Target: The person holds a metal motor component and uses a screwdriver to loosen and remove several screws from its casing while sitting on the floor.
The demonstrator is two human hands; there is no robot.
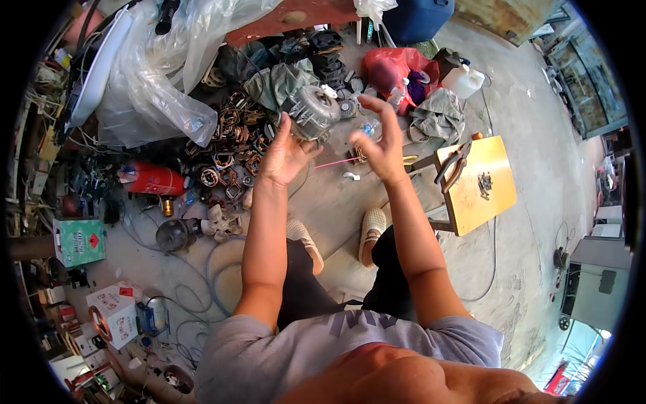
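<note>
A grey, round finned electric motor (313, 112) is up in front of me, tilted, with a small white piece on its top. My left hand (282, 158) grips it, thumb along its left side and fingers curled beneath. To the right of the motor, my right hand (385, 148) is open in the air, thumb and fingers apart, touching nothing. A thin pink line (336, 163) runs between the hands at a lower level; I cannot tell if it is a cord or a rod. Below it, a small white piece (351, 176) lies on the floor.
At right stands a low stool (499, 175) bearing a dark-handled tool (455, 167) and small metal parts (484, 186). Copper-wound motor parts (232, 128) heap at left, near a red cylinder (153, 180) and clear plastic sheeting (148, 87). A red bag (390, 67) and white jug (463, 81) sit farther off.
</note>
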